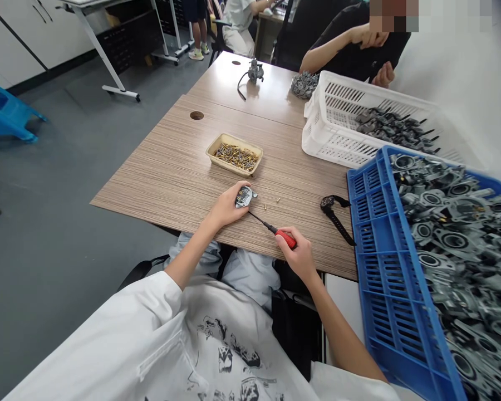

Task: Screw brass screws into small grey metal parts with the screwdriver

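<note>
My left hand point(227, 206) is closed around a small grey metal carburetor body point(244, 197), held just above the table near its front edge. In my right hand point(298, 253) is a screwdriver point(286, 238) with a red handle and a dark shaft. The shaft slants up and left, its tip close to the carburetor body; whether it touches I cannot tell. Two small brass pieces point(265, 207) lie on the table to the right of the carburetor body. Beyond my left hand stands a cream tray point(229, 165) holding many small brass and grey parts.
A blue crate point(371, 273) full of metal carburetor bodies stands at the right, with a white crate point(329, 133) behind it. Nearby lies a black wristwatch point(334, 214). Farther back are an assembled carburetor point(255, 71) with a hose and a co-worker in black point(338, 47).
</note>
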Demonstrator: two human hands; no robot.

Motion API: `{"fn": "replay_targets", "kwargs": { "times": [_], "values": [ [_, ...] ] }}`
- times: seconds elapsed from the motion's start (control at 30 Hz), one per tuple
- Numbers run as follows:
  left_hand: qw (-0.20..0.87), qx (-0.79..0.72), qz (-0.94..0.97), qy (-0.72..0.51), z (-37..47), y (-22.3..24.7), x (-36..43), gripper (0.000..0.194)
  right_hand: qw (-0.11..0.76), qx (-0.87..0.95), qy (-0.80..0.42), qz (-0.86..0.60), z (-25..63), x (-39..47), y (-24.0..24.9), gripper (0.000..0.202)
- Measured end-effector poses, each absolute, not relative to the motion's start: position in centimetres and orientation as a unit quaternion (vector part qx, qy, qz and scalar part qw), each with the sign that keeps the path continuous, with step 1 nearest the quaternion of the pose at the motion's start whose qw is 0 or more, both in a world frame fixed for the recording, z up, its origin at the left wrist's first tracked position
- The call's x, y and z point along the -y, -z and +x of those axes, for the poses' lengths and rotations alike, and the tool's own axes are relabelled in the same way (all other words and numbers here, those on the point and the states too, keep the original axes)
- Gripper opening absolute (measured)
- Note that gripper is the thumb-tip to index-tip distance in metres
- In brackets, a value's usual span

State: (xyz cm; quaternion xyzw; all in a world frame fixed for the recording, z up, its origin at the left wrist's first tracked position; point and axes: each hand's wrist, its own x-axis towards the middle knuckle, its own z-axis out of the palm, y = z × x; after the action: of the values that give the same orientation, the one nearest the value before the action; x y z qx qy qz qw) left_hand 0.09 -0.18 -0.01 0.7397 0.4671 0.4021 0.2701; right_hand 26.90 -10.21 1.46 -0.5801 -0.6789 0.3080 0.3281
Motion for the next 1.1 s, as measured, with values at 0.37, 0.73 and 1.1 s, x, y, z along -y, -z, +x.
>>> {"fn": "replay_targets", "kwargs": {
  "times": [0.37, 0.73, 1.1],
  "values": [
    [0.270, -0.460, 0.741, -0.406, 0.12, -0.09, 0.21, 0.060, 0.331, 0.684, -0.298, -0.578, 26.88, 10.20, -1.22, 0.024],
    [0.271, -0.462, 0.739, -0.409, 0.13, -0.09, 0.24, 0.060, 0.328, 0.686, -0.298, -0.577, 26.94, 10.23, -1.13, 0.024],
    [0.274, -0.468, 0.737, -0.404, 0.11, -0.08, 0.25, 0.061, 0.331, 0.684, -0.294, -0.580, 26.71, 10.28, -1.41, 0.025]
  ]
}}
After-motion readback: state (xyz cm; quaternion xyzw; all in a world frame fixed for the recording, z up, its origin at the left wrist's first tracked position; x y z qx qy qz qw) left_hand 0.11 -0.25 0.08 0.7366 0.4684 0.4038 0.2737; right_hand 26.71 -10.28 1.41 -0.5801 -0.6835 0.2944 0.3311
